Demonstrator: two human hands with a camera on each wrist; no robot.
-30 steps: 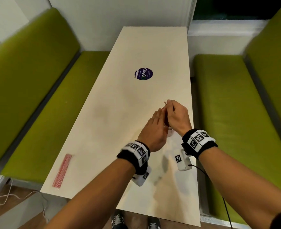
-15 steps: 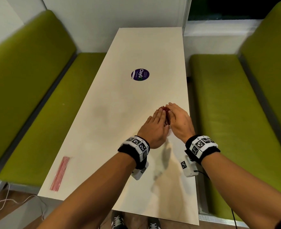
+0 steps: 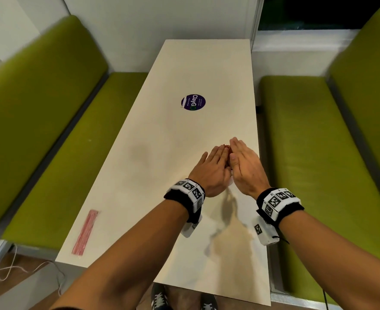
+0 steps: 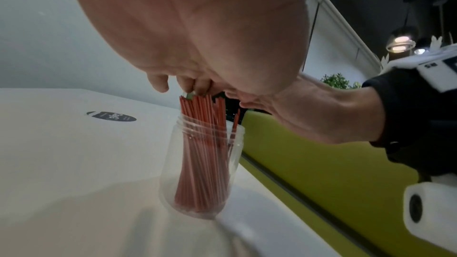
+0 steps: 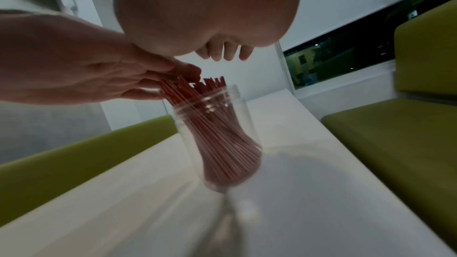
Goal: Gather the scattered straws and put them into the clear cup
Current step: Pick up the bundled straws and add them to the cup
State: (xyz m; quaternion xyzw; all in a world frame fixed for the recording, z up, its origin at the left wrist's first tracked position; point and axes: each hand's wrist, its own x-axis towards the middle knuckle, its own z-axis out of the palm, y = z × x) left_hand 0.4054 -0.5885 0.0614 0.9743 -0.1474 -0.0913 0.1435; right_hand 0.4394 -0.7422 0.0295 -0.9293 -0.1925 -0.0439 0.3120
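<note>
Straws (image 4: pixel 202 153) mostly stand in the clear cup (image 4: pixel 170 163) between my flat, empty left hand (image 3: pixel 211 168) and right hand (image 3: pixel 246 166); one red bundle (image 3: pixel 85 232) remains on the table (image 3: pixel 162 135).

From my right wrist camera: the clear cup (image 5: pixel 217 134) stands upright on the white counter (image 5: pixel 309 192), packed with red straws (image 5: pixel 197 93) whose tops rise above its rim. My left hand (image 5: pixel 81 73) enters from the left, its straight fingertips (image 5: pixel 188 70) touching the straw tops. My right hand (image 5: pixel 210 7) hangs above, fingers relaxed. Green benches (image 5: pixel 395 144) flank the counter.
</note>
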